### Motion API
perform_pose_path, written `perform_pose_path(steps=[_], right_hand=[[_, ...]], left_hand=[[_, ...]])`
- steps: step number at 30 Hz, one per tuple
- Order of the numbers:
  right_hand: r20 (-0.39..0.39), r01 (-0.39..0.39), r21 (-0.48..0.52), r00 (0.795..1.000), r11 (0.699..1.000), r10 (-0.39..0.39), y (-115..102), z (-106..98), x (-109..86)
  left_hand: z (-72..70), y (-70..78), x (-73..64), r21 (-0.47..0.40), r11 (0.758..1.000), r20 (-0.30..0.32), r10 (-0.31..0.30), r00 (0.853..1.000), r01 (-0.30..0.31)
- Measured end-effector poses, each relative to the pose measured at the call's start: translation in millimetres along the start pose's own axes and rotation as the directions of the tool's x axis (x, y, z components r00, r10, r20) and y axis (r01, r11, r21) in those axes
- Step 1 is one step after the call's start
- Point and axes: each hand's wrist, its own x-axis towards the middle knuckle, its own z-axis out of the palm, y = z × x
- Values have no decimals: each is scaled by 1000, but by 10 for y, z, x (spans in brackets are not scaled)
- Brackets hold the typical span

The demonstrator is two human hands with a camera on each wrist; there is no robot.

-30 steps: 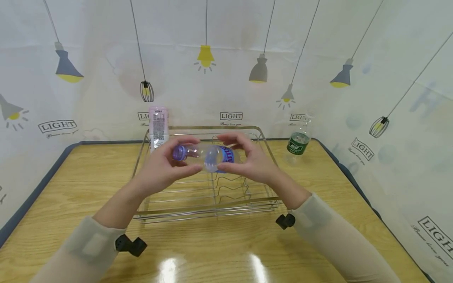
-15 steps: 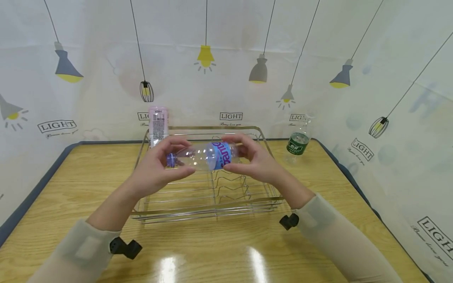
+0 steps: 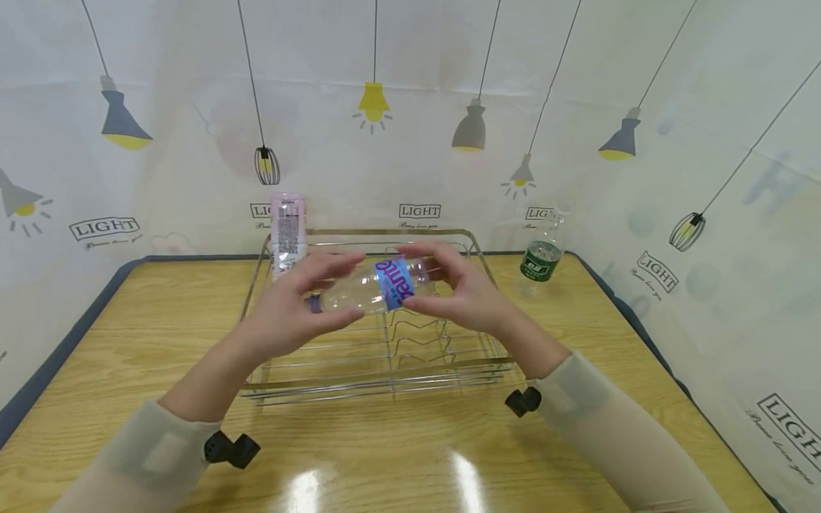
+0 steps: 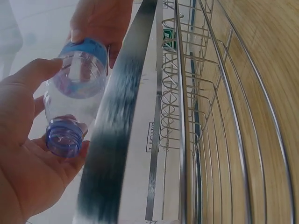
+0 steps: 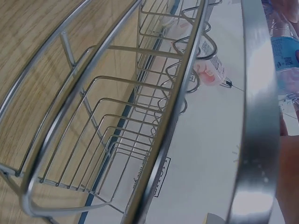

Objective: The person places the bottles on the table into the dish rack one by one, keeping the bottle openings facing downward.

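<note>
A clear plastic bottle (image 3: 359,291) with a blue-and-purple label lies nearly sideways in both hands, above the wire rack in the head view. My left hand (image 3: 285,306) holds its neck end, thumb below and fingers above. At the base end, my right hand (image 3: 460,285) grips it by the label. The left wrist view looks toward the bottle's blue threaded neck end (image 4: 64,139), with the left palm (image 4: 28,172) beside it. Only part of the bottle's label (image 5: 285,53) and the right hand shows at the right wrist view's edge.
A metal wire dish rack (image 3: 385,385) stands on the wooden table (image 3: 359,456) under the hands. A pink-and-white container (image 3: 288,226) rises at its back left corner. To the right stands a clear bottle with a green label (image 3: 540,261). A printed curtain (image 3: 417,164) hangs behind.
The bottle has turned in the hands: its neck end swung away from the camera to point left and slightly down, and more of the label lettering faces up. Both hands stay over the rack.
</note>
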Motion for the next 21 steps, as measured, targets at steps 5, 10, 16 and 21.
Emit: perform_pose_path(steps=[5,10,16,21], right_hand=[[2,23,-37,1000,999,-23,-44,23,18],[-17,28,-60,999,998,-29,-75,30,41],[-49,19,-35,999,999,-20,-116,36,90],[-55,-1,6,998,1000,1,-140,29,112]], left_hand=[[55,34,8,65,998,10,23,1000,-23],[93,32,21,111,993,-2,36,999,-36],[121,20,32,122,992,-22,37,999,-34],[133,19,31,87,996,-31,6,1000,-3]])
